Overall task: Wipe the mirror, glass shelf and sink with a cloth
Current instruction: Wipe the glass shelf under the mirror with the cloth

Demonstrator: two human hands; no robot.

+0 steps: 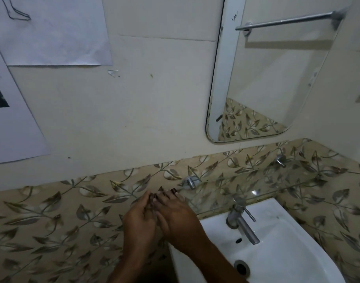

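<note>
Head view shows your two forearms coming up from the bottom edge, and both hands meet just left of the white sink (277, 260). Your left hand (139, 218) and your right hand (178, 220) are pressed close together, fingers touching each other at the tips. The fingers of both are bent towards one another, but whether each grip holds something between them I cannot tell; no cloth is clearly visible there. The right forearm crosses over the left rim of the sink.

In the sink you see the round drain (242, 267) near the bottom and a small overflow hole above it. A chrome tap (243, 220) stands at the back of the sink, its spout pointing down into the bowl.

Just behind the tap and your fingertips lies the glass shelf (254, 185), transparent, so the leaf-pattern tiles show through it. It is carried by two chrome brackets, one (190, 182) near your fingers and one (280, 160) further right.

Above the shelf, on the plain cream wall, hangs the mirror (262, 78) with rounded corners. A metal towel rail (287, 21) shows in it. Far left on the wall hang sheets of paper (52, 31).
</note>
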